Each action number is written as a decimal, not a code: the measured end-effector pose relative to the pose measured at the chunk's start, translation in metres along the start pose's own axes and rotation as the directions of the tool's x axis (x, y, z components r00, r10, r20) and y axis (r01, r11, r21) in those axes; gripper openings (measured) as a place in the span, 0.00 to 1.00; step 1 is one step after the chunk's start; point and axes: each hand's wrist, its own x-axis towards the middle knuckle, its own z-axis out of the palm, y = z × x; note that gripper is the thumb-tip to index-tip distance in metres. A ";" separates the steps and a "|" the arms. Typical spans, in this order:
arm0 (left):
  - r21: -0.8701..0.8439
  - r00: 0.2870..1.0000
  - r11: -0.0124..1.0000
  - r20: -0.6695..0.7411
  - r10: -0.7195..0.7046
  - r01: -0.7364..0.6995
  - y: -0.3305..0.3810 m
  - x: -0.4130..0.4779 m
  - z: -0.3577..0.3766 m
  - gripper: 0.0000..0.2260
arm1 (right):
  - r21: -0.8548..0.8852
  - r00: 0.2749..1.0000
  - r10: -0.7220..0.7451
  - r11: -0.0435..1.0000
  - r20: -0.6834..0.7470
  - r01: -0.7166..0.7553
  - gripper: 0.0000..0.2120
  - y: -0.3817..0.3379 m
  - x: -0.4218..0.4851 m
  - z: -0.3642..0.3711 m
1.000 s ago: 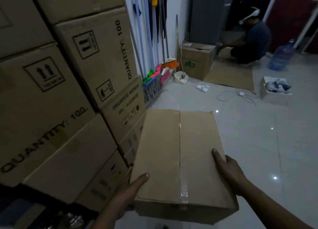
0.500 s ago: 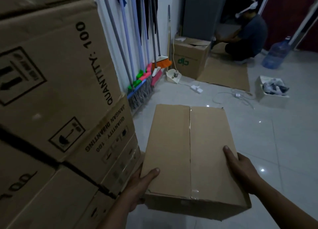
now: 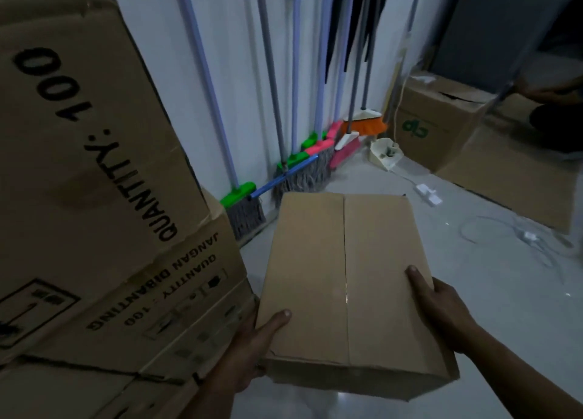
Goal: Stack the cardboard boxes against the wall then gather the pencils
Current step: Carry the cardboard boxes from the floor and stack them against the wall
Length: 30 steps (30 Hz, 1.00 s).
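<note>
Left hand (image 3: 249,346) and right hand (image 3: 441,311) stay clamped on the cardboard box (image 3: 344,280), now carried nearer the wall (image 3: 227,71) beside the stack (image 3: 94,198), still unplaced.

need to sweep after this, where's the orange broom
In the head view the orange broom stands against the white wall right of centre, between the pink broom and the green-logo cardboard box.

2 hands (image 3: 249,346) (image 3: 441,311) partly hidden by box (image 3: 344,276); person (image 3: 558,122) at right, perhaps crouching, cropped.
</note>
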 end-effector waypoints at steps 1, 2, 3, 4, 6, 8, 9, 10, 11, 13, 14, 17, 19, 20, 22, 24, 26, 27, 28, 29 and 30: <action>-0.011 1.000 1.000 -0.018 0.012 -0.012 0.006 0.005 0.004 0.55 | -0.022 1.000 -0.015 1.000 0.014 0.016 0.36 -0.009 0.012 0.000; -0.028 1.000 1.000 -0.031 0.006 -0.007 0.010 0.011 0.008 0.54 | -0.045 0.999 -0.018 0.999 0.038 0.020 0.37 -0.018 0.027 0.001; -0.061 0.999 0.998 -0.043 -0.001 -0.002 0.014 0.020 0.011 0.52 | -0.071 0.997 -0.028 0.997 0.070 0.033 0.38 -0.027 0.047 0.004; -0.103 0.998 0.995 -0.061 -0.001 -0.005 0.017 0.031 0.014 0.48 | -0.085 0.995 -0.033 0.996 0.099 0.041 0.39 -0.036 0.064 0.005; -0.168 0.995 0.986 -0.101 -0.025 0.008 0.024 0.047 0.019 0.39 | -0.118 0.990 -0.049 0.991 0.131 0.064 0.41 -0.052 0.095 0.010; -0.222 0.992 0.975 -0.121 -0.046 0.019 0.032 0.067 0.020 0.38 | -0.147 0.979 -0.055 0.985 0.198 0.085 0.40 -0.070 0.123 0.021; -0.256 0.988 0.966 -0.130 -0.078 0.042 0.038 0.083 0.019 0.40 | -0.168 0.973 -0.048 0.982 0.224 0.088 0.41 -0.079 0.143 0.027; -0.287 0.986 0.956 -0.133 -0.097 0.056 0.043 0.094 0.021 0.42 | -0.197 0.968 -0.051 0.975 0.248 0.101 0.42 -0.087 0.157 0.032; -0.304 0.984 0.951 -0.139 -0.109 0.062 0.048 0.100 0.022 0.42 | -0.224 0.963 -0.040 0.969 0.266 0.102 0.44 -0.094 0.169 0.036; -0.337 0.983 0.938 -0.127 -0.131 0.082 0.052 0.119 0.021 0.40 | -0.241 0.951 -0.044 0.963 0.306 0.122 0.45 -0.106 0.194 0.044; -0.354 0.981 0.932 -0.140 -0.135 0.078 0.054 0.131 0.022 0.38 | -0.248 0.939 -0.042 0.960 0.342 0.133 0.44 -0.113 0.210 0.051; -0.391 0.973 0.913 -0.141 -0.185 0.117 0.065 0.144 0.023 0.34 | -0.254 0.915 -0.035 0.956 0.402 0.149 0.40 -0.131 0.237 0.066; -0.425 0.961 0.894 -0.157 -0.226 0.141 0.070 0.157 0.026 0.34 | -0.277 0.890 -0.023 0.946 0.456 0.166 0.40 -0.141 0.263 0.078; -0.441 0.955 0.884 -0.163 -0.249 0.155 0.071 0.162 0.028 0.35 | -0.285 0.883 -0.019 0.943 0.470 0.172 0.41 -0.142 0.275 0.082; -0.477 0.949 0.862 -0.154 -0.274 0.171 0.076 0.167 0.035 0.37 | -0.290 0.868 -0.012 0.940 0.496 0.178 0.45 -0.143 0.300 0.092; -0.528 0.939 0.827 -0.146 -0.310 0.191 0.073 0.175 0.043 0.36 | -0.290 0.835 -0.019 0.933 0.551 0.213 0.44 -0.147 0.323 0.104; -0.592 0.931 0.788 -0.166 -0.326 0.171 0.069 0.189 0.055 0.31 | -0.282 0.785 -0.031 0.924 0.618 0.259 0.42 -0.149 0.351 0.119; -0.606 0.930 0.782 -0.183 -0.318 0.148 0.063 0.195 0.058 0.30 | -0.286 0.769 -0.026 0.920 0.639 0.269 0.41 -0.147 0.361 0.126; -0.617 0.926 0.778 -0.214 -0.312 0.120 0.056 0.204 0.059 0.30 | -0.290 0.753 -0.020 0.916 0.658 0.278 0.42 -0.144 0.371 0.138; -0.626 0.916 0.773 -0.243 -0.319 0.103 0.051 0.212 0.059 0.31 | -0.291 0.744 -0.018 0.914 0.668 0.283 0.43 -0.139 0.379 0.148; -0.630 0.899 0.770 -0.276 -0.340 0.098 0.046 0.219 0.063 0.30 | -0.301 0.737 -0.007 0.910 0.676 0.286 0.44 -0.133 0.387 0.156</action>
